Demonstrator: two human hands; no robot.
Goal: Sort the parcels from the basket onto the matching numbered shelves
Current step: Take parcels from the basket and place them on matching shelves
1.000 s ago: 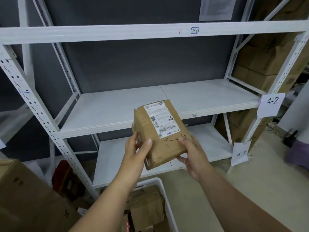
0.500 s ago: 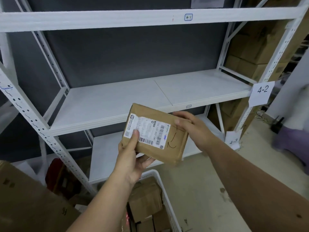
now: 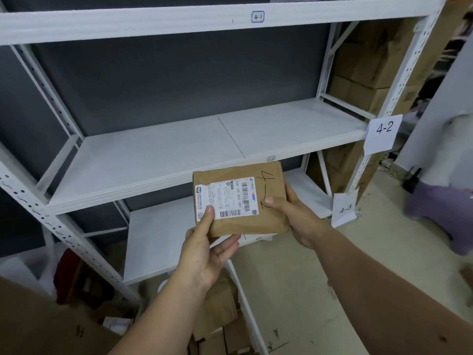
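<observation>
Parcel: brown paper packet, centre of the frame, held up in front of the middle shelf's edge and touching no shelf.
Left hand: you grip the packet's lower left corner, thumb pressed on the white shipping label, fingers curled beneath.
Right hand: you clamp the right edge, thumb on the brown face just beside the handwriting, fingers hidden behind.
Handwriting: black marker reads "4-" and then a digit your right thumb half covers; it looks like a 2, but I cannot be sure.
Printed label: barcodes, a blue-and-red "EMS" logo and a code that seems to read "15H 159 A03 280"; the smaller print is too fine to read.
Shelf tags: "4-2" tag on the right upright level with the middle shelf; "4-3" tag lower right by the bottom shelf; a small boxed mark on the top beam looks like "4-1".
Basket: white rim at bottom centre, more brown parcels inside.
Risk one: with your thumb on that digit, you could misread it and shelve on the wrong level.
Risk two: release too near the front lip and the packet may tip off, back toward the basket.
Risk three: the paper looks soft, so a hard squeeze may crease the barcode.
</observation>
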